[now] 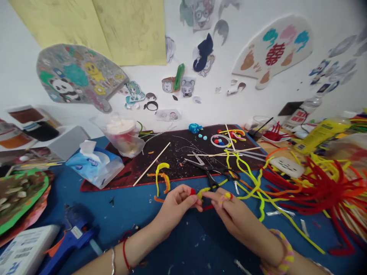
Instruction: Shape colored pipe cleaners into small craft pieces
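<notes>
My left hand [180,202] is closed, thumb against fingers, pinching a red pipe cleaner [193,191] whose bent end shows at the fingertips. A red strand runs from there toward my right hand [229,210]. That hand has its index finger stretched out to the left hand, its other fingers curled over the strand; its thumb is hidden. A yellow and pink ring circles one finger. Just behind the fingertips lies a yellow-green pipe cleaner [204,189]. Black-handled scissors [210,170] rest behind the hands, blades apart. Bent yellow [157,175] and orange [166,183] pieces lie left of them.
Red pipe cleaners [329,191] are heaped at right, near a power strip [286,167] and a yellow bottle [323,131]. A blue glue gun [74,233] and a tissue pack [96,164] stand at left. Wooden sticks [151,164] lie on the dark mat [123,170].
</notes>
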Demonstrator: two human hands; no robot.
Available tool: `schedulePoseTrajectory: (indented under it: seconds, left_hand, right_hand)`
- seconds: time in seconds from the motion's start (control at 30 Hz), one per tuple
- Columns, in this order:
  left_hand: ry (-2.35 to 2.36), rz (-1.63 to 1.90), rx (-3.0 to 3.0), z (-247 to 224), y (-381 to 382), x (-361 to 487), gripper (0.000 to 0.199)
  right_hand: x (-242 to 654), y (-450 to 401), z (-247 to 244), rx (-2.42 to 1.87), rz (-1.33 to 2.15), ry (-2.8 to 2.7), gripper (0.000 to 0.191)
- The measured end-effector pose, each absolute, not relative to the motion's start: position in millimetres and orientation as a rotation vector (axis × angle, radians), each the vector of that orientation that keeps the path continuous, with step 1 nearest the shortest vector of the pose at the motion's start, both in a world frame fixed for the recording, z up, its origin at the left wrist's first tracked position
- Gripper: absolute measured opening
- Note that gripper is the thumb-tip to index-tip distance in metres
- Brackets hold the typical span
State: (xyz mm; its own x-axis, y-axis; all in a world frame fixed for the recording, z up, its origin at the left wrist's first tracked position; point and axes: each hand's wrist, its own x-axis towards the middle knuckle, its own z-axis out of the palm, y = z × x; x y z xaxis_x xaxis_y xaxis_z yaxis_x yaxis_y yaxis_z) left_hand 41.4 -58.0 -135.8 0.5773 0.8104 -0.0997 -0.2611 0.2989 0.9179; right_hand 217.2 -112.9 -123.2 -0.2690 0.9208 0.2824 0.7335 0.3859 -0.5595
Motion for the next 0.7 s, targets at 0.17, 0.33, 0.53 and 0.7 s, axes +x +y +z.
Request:
schedulePoseTrajectory:
  seconds: [0.17, 0.33, 0.53, 0.7]
  left_hand:
    - [0.718, 0.778, 1.0, -133, -58, 44, 0.02]
    - [0.737, 0.755, 1.02, -133, -58, 45, 0.017]
    - [0.678, 0.764, 1.136, -138, -64, 45, 0.016]
    - [0.701, 0.827, 1.209, -141, -69, 43, 0.014]
  right_hand:
    - [219, -116, -125, -1.438, 0.318, -1.984, 0.021]
    - [218, -117, -129, -1.512, 0.391, -1.973, 0.014]
    - [210, -120, -134, -1.541, 0.4, -2.005, 0.016]
    - [203, -125, -140, -1.519, 0.37, -2.044, 0.022]
